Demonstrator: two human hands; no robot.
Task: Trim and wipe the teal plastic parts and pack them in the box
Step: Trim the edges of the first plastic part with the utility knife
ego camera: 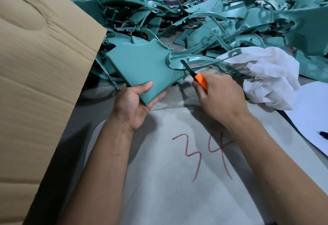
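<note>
Nearest, a pale grey sheet marked "34" in red is spread on the counter under both forearms. Just beyond it, a flat teal plastic panel with a curved ribbed arm is gripped at its near corner by the left hand, thumb on top and fingers curled beneath. An orange-handled utility knife with a black blade is clenched in the right hand, and its blade tip is laid against the edge where the panel meets the arm. To the right, a crumpled white wiping cloth is left lying untouched, beside a white paper sheet. At the left, a brown corrugated cardboard box flap is seen; the inside of the box is hidden, so the number already packed cannot be told. Farther back, a large heap of tangled teal plastic parts is piled across the counter. Trimming of this piece is judged to be under way, with wiping and packing not yet done, and most of the job seemingly left.
</note>
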